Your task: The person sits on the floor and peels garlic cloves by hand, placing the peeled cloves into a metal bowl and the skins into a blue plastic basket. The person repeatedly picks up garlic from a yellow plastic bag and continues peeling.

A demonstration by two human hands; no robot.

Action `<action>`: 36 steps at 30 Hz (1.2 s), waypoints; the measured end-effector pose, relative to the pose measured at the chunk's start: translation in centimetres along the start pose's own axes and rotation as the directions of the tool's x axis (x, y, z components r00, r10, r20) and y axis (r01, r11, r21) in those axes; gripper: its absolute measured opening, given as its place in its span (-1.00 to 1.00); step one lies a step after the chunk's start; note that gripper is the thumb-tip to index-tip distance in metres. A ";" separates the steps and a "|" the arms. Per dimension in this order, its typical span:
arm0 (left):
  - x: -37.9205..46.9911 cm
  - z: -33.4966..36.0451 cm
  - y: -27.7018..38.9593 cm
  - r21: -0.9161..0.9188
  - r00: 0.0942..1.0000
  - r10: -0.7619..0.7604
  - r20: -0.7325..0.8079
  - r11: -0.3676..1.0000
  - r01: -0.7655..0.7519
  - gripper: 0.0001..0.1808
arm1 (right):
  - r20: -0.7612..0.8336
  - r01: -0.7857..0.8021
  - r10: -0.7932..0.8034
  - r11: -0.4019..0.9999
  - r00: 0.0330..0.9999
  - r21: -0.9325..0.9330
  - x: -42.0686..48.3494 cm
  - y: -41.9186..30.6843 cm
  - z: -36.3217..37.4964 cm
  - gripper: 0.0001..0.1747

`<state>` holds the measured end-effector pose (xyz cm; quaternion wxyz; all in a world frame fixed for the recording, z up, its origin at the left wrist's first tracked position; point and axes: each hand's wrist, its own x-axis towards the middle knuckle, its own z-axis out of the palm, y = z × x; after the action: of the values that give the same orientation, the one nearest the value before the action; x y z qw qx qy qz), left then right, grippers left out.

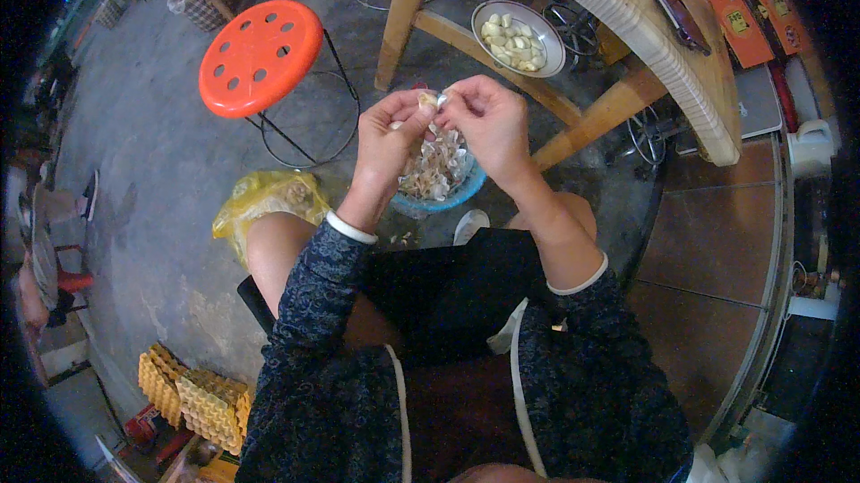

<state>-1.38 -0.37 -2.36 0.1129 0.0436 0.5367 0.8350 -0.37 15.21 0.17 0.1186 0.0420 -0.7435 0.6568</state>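
My left hand (395, 130) pinches a garlic clove (427, 102) between thumb and fingers. Close against it, my right hand (490, 123) has its thumb and fingertips on a pale bit of skin at the clove's right side. Below both hands stands a blue basin (463, 195) with papery garlic skins (433, 174) in it. Beyond my right hand, a white bowl (557, 65) with a dark rim line holds several peeled garlic cloves (514, 43). A yellow plastic bag (235, 211) lies by my left knee, with what look like garlic bulbs inside.
A red round stool (262, 56) with holes stands ahead on the left. A wooden table (625, 9) with wooden legs rises at the right, bearing orange boxes (739, 22). Stacked egg trays (208, 402) lie at lower left. Another person (44, 261) sits at the far left edge.
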 end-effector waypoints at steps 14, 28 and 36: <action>0.3 -1.0 0.4 -0.213 0.990 -0.131 -0.044 0.970 0.119 -0.74 | 0.159 0.168 -0.109 0.885 0.981 -0.435 0.5 1.6 -0.6 -0.91; 0.6 -0.6 0.0 0.510 0.958 0.270 0.099 0.813 -0.282 -0.86 | 0.284 0.304 -0.199 0.864 0.938 -0.401 0.4 0.1 -1.0 -0.83; -0.3 -0.6 0.7 0.088 0.992 0.061 0.113 0.994 -0.071 -0.89 | 0.284 0.044 0.048 0.950 0.958 -0.310 -0.5 -0.9 -1.1 -0.77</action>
<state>-1.32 -1.22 -2.00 0.1125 0.1123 0.5657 0.8092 0.43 16.17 1.08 0.0136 0.1169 -0.8476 0.5174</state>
